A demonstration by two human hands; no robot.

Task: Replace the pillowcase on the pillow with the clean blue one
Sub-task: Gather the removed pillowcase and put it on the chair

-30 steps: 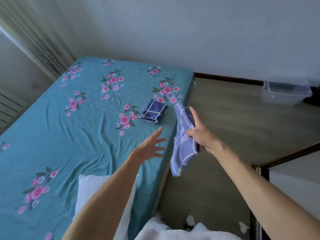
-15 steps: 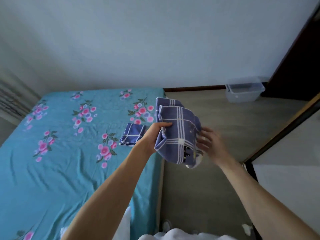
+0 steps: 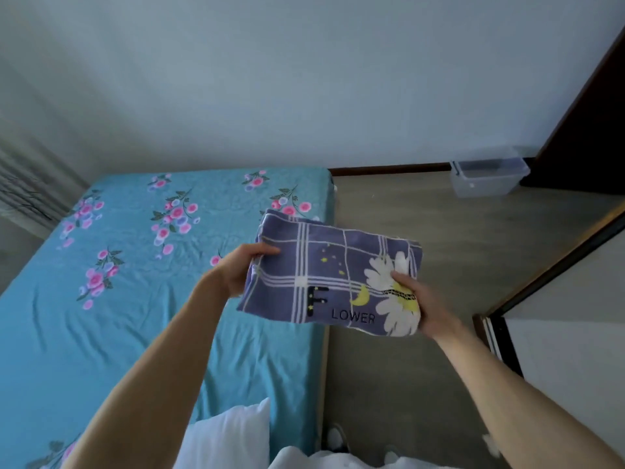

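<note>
Folded blue checked cotton pillowcase (image 3: 333,275) with a daisy print, held in the air over the right edge of the floral teal bed (image 3: 135,299). Gripped by left hand (image 3: 241,270) at one end, pinched by right hand (image 3: 417,308) at the other, fingers beneath hidden. White pillow (image 3: 226,438) at the bed's near edge, cut off by the frame.

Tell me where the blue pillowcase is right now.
In the head view, the blue pillowcase is folded, held mid-air between the left hand and right hand, above the bed's right edge.
</note>
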